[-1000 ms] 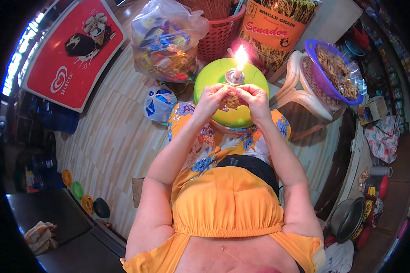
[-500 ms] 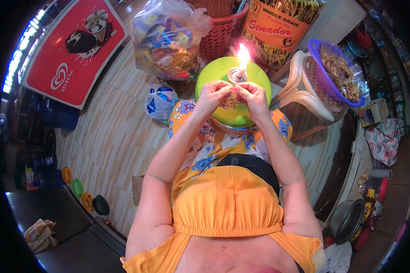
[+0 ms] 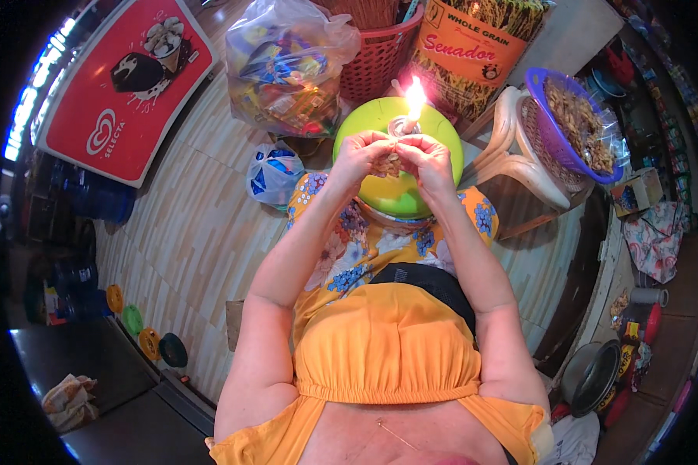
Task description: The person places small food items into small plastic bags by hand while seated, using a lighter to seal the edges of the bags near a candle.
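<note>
My left hand [image 3: 360, 159] and my right hand [image 3: 430, 161] meet fingertip to fingertip, both pinching the top of a small clear packet of brown snack pieces [image 3: 386, 166]. The packet hangs below my fingers, over a round lime-green lid [image 3: 399, 198] at my knees. Just beyond my fingertips a lit white candle [image 3: 413, 111] stands in a small round metal holder [image 3: 400, 126] on that lid. Its flame glows brightly. My fingers hide the packet's upper edge.
To the right, a purple basket [image 3: 537, 101] of brown snack pieces [image 3: 578, 124] rests on a rattan stool [image 3: 512, 147]. At the left sit a large clear bag of colourful packets [image 3: 287, 74] and a smaller bag [image 3: 275, 174]. Behind are a red basket [image 3: 376, 66] and a rice sack [image 3: 473, 50].
My two hands have shifted slightly and the fingertips are closer together at the packet's top. The packet has moved a little left and up. The candle stays in place.
</note>
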